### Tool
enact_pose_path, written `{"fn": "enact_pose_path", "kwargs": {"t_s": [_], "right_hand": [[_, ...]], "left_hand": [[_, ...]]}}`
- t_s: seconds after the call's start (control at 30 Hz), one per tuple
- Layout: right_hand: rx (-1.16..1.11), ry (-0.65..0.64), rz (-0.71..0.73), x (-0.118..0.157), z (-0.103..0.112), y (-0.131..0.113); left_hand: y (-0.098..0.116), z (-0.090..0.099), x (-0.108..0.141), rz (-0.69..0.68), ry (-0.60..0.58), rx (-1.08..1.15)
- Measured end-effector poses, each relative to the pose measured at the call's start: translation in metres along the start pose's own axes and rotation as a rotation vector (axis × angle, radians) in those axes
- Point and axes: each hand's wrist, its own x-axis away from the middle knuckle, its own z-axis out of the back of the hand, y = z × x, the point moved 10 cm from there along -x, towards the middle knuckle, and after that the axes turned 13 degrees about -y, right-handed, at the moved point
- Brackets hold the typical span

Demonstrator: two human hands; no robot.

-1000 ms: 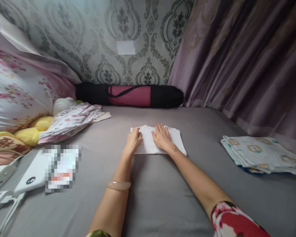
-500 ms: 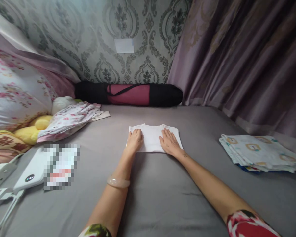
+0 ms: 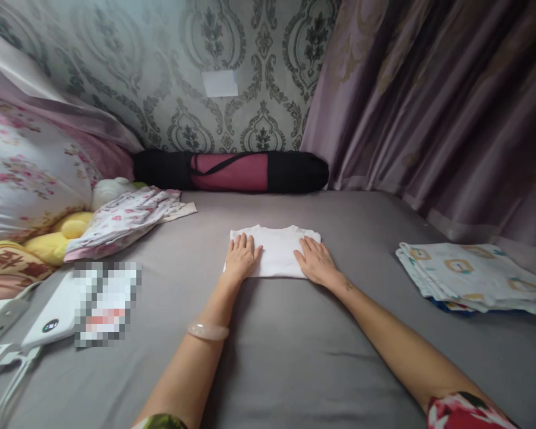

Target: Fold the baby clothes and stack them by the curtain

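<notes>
At left, a floral pillow (image 3: pixel 31 179) and a white power strip (image 3: pixel 2 320) are cut off by the view's edge; nearby, pixelation hides part of a white device (image 3: pixel 56 313) with a round dark display and blurs a flat item (image 3: pixel 111 301) beside it. Bottom left, a left sleeve (image 3: pixel 163 422) is mostly out of view. The left hand (image 3: pixel 242 259) rests palm down, fingers slightly spread, thumb apart, on the left side of a white garment (image 3: pixel 277 253) lying flat at centre on a grey sheet (image 3: pixel 290 351). Sheet stretches from its far edge to a black-and-maroon bag (image 3: pixel 230 173). The right hand (image 3: pixel 317 262) lies flat, fingers close together, thumb out, hiding the garment's near right corner. More sheet spans to folded patterned cloths (image 3: pixel 473 277) at right, their lower layers hard to make out.
</notes>
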Motion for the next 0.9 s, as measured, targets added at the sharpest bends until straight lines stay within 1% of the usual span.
{"fn": "enact_pose_path", "kwargs": {"t_s": [0.1,0.17,0.23,0.33,0.43,0.53,0.6,0.7,0.77,0.9], "right_hand": [[-0.007,0.005,0.036,-0.013,0.018,0.007],[-0.033,-0.016,0.033,-0.026,0.025,0.017],[-0.073,-0.036,0.014,-0.039,0.027,0.028],[-0.141,-0.037,-0.019,-0.052,0.024,0.04],[-0.156,0.017,-0.051,-0.054,0.022,0.047],[-0.137,0.057,-0.066,-0.052,0.021,0.051],[-0.145,0.007,-0.05,-0.054,0.015,0.051],[-0.143,-0.08,-0.01,-0.058,0.008,0.05],[-0.115,-0.082,-0.003,-0.059,0.009,0.05],[-0.08,-0.032,-0.033,-0.061,0.018,0.051]], "left_hand": [[0.001,0.012,-0.002,-0.03,0.025,-0.045],[-0.001,0.02,-0.007,-0.039,0.0,-0.077],[-0.007,0.025,-0.015,-0.041,-0.047,-0.103],[-0.018,0.033,-0.031,-0.064,-0.099,-0.102],[-0.028,0.034,-0.051,-0.094,-0.171,-0.092],[-0.038,0.037,-0.07,-0.079,-0.217,-0.095],[-0.042,0.04,-0.081,-0.066,-0.246,-0.098],[-0.042,0.039,-0.091,-0.086,-0.362,-0.088],[-0.04,0.037,-0.094,-0.104,-0.439,-0.075],[-0.038,0.039,-0.099,-0.085,-0.503,-0.063]]}}
